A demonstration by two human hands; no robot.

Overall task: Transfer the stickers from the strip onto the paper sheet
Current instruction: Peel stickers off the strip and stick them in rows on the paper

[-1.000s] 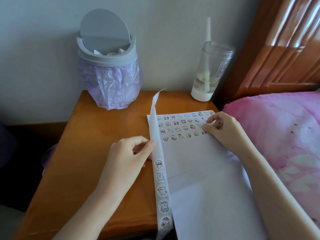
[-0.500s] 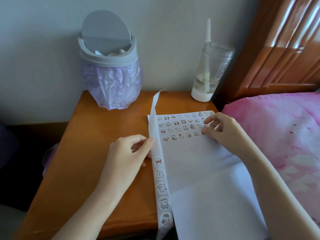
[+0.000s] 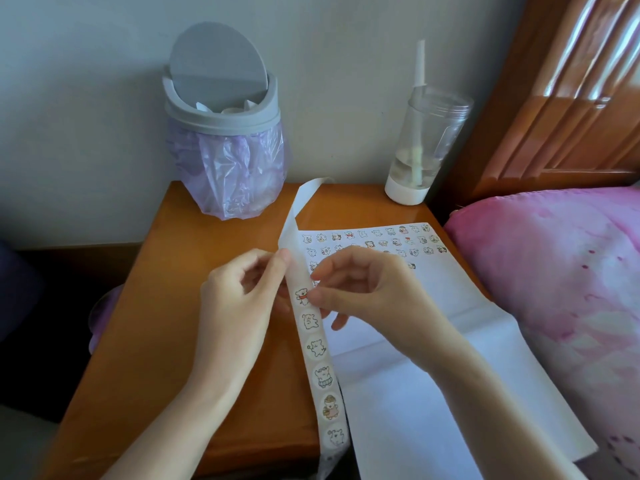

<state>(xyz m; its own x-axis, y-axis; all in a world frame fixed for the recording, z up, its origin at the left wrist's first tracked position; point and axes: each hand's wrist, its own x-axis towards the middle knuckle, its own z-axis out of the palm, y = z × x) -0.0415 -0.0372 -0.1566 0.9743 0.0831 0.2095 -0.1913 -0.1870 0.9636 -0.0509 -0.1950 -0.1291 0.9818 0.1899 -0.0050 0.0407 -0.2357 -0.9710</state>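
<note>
Left hand (image 3: 239,299) pinches the near-to-far strip (image 3: 317,344); right hand (image 3: 367,292) pinches its top sticker (image 3: 302,295).

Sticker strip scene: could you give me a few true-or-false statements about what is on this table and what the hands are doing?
1. Both hands are at the strip. True: left hand, right hand.
2. The paper sheet has no stickers. False: rows sit at its far end.
3. The bin has a purple bag. True.
4. The bottle lies on its side. False: it stands upright.
5. The strip is used up. False: several stickers remain.
</note>
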